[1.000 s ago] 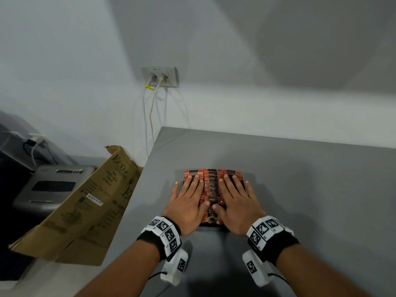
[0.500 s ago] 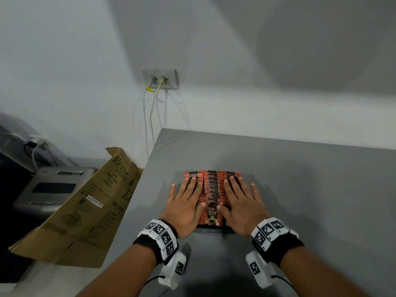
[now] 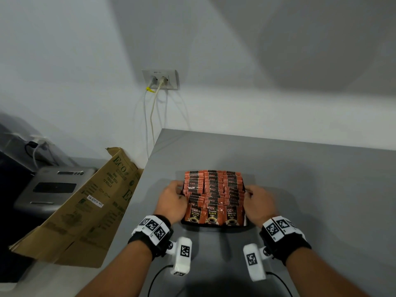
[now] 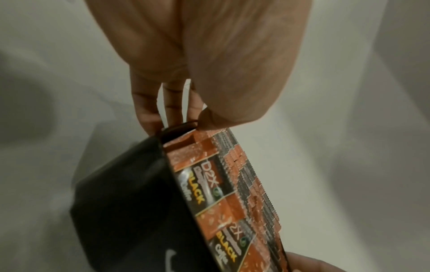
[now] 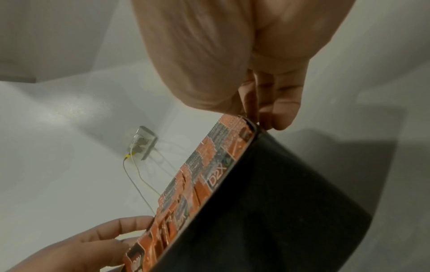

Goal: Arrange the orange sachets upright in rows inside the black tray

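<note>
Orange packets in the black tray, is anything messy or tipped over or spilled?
Nothing stands out. The orange packets stand in three tidy rows filling the black tray, and none lie on the grey table. The left hand and right hand grip the tray's two sides.

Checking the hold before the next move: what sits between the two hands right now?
In the head view, the black tray packed with upright orange sachets spans the gap; left hand and right hand grip its opposite rims.
</note>
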`<state>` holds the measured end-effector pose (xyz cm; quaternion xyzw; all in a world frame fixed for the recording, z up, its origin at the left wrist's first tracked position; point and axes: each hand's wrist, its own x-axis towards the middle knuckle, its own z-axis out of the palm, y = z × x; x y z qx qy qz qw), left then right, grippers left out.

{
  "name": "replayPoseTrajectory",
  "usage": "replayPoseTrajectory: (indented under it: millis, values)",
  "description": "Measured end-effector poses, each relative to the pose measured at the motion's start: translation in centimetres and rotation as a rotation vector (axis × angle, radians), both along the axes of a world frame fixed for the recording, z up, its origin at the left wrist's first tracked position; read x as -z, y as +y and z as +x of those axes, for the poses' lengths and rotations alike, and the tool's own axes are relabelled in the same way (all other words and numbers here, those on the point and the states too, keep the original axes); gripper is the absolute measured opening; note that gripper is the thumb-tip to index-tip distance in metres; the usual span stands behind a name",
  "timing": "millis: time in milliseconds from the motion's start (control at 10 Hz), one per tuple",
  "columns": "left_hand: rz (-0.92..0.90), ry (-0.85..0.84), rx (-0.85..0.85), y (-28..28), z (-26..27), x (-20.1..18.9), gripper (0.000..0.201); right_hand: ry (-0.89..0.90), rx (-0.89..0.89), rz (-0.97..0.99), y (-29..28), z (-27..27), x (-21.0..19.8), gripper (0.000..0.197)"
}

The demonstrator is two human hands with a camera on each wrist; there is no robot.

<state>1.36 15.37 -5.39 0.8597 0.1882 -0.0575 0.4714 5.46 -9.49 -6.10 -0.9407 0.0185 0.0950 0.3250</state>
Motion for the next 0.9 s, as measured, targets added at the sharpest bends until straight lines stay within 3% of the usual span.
replayPoseTrajectory:
  millis: [600, 900]
  values:
    - [-0.073, -0.001, -0.026, -0.9, 1.2, -0.6, 0.029, 0.020, 0.022, -0.048, 0.1, 1.3, -0.6, 0.024]
    - [-0.107, -0.004, -0.047, -0.5, 0.0, -0.2, 0.039, 0.007, 0.048, -0.001, -0.4, 0.9, -0.6, 0.027]
